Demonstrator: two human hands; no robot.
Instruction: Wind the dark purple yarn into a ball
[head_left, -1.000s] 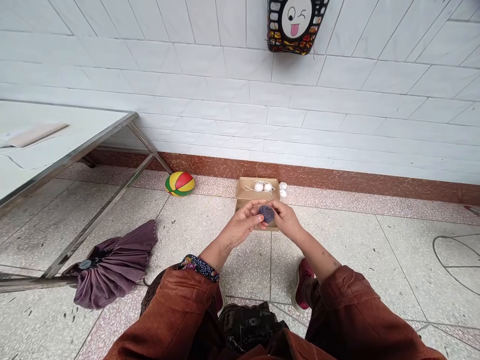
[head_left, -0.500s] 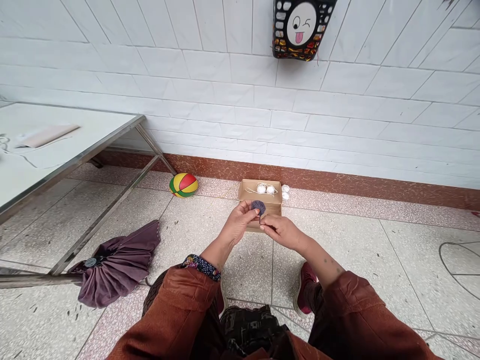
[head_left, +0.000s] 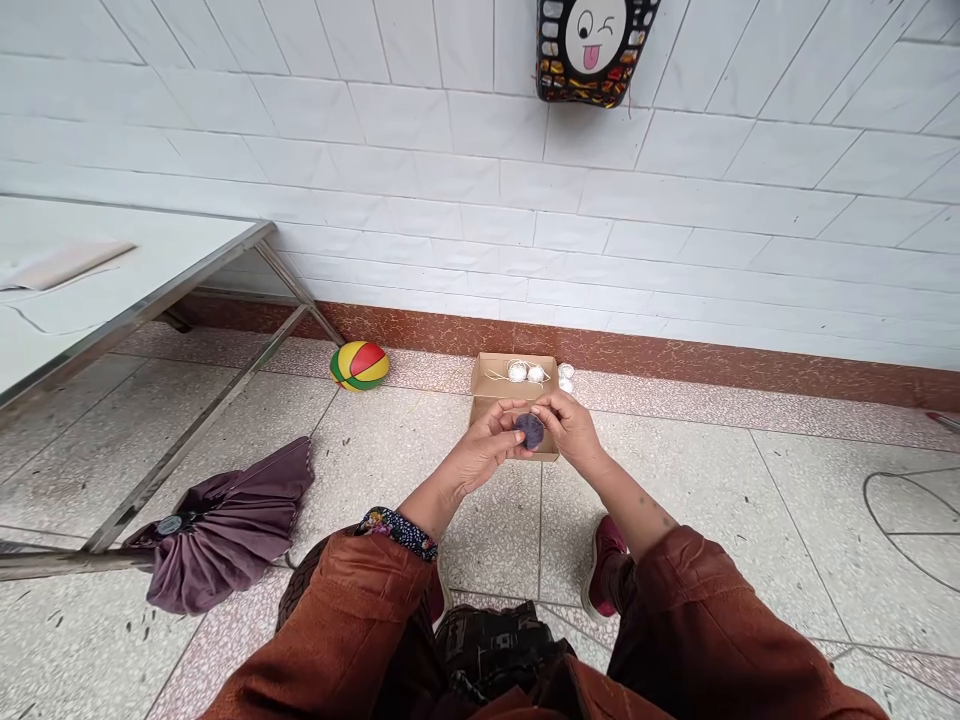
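Note:
My left hand (head_left: 484,450) grips a small dark grey-purple ball of yarn (head_left: 529,431) between thumb and fingers. At the ball's upper right, my right hand (head_left: 571,428) is closed in a pinch on the yarn's strand, which is too thin to make out clearly now. Both hands are above an open cardboard box (head_left: 478,376) on the floor, and they hide part of its near half. Inside the far half lie white balls of yarn (head_left: 517,371) with loose white strands. More white balls (head_left: 566,377) rest on the floor against the box's right side.
A yellow, red and green ball (head_left: 360,366) lies by the wall, left of the box. A folded purple umbrella (head_left: 225,540) leans near the metal-framed table (head_left: 150,235) on the left. A black basket (head_left: 551,85) hangs on the tiled wall. Thin metal wire (head_left: 874,510) lies at right.
My right hand has moved from below the ball of yarn up to its upper right side. The ball has shifted slightly down and right with my left hand.

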